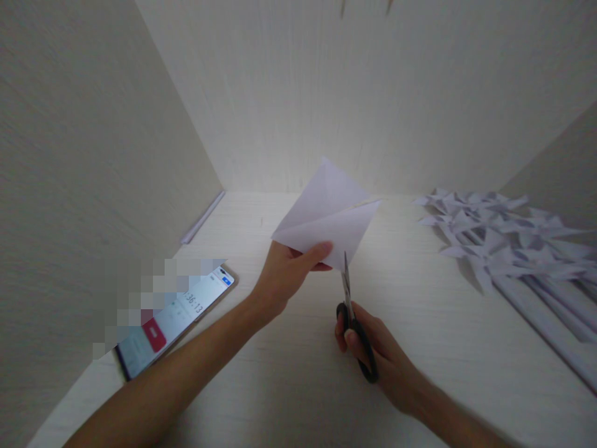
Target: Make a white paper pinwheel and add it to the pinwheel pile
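A white square of paper (321, 205) is held up in the middle, turned so its corners point up, down and to the sides. A slit runs into it from the right corner, and a crease continues leftward. My left hand (291, 267) pinches the lower left edge, thumb on top. In my right hand (368, 342) is a pair of scissors (346, 292) with black handles, fingers through the loops. Its blades point upward, nearly together, with the tips at the paper's bottom corner. Whether the blades have cut into that corner I cannot tell.
On the right lie several white paper pinwheels (494, 249) with rolled paper sticks (536, 323). A phone (186, 317) showing a timer rests at the left, partly blurred out. A thin rolled paper stick (203, 218) lies along the left wall. Pale walls enclose the white table (289, 386).
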A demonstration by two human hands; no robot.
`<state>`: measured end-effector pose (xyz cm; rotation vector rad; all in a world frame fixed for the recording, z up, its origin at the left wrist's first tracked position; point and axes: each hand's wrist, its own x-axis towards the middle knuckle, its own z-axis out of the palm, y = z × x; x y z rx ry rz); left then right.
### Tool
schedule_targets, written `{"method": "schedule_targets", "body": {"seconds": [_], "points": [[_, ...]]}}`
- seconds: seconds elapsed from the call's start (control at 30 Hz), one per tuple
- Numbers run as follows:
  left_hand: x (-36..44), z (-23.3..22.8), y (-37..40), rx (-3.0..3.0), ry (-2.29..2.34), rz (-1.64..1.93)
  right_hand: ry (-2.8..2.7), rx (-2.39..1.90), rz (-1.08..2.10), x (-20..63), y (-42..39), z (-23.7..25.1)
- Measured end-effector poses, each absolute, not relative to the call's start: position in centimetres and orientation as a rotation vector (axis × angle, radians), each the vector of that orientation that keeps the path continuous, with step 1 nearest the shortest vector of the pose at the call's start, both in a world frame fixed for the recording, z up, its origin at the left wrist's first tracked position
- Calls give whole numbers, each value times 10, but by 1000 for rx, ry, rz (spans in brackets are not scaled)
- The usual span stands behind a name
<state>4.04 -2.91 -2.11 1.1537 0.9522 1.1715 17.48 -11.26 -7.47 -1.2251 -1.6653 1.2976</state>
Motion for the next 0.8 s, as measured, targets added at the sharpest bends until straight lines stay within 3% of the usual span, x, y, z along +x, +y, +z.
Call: {"method": "schedule_targets", "body": {"seconds": [0.8], "points": [[40,-21,-30,1147,954,1164,-1650,-1224,1293,174,-112,-75]]}}
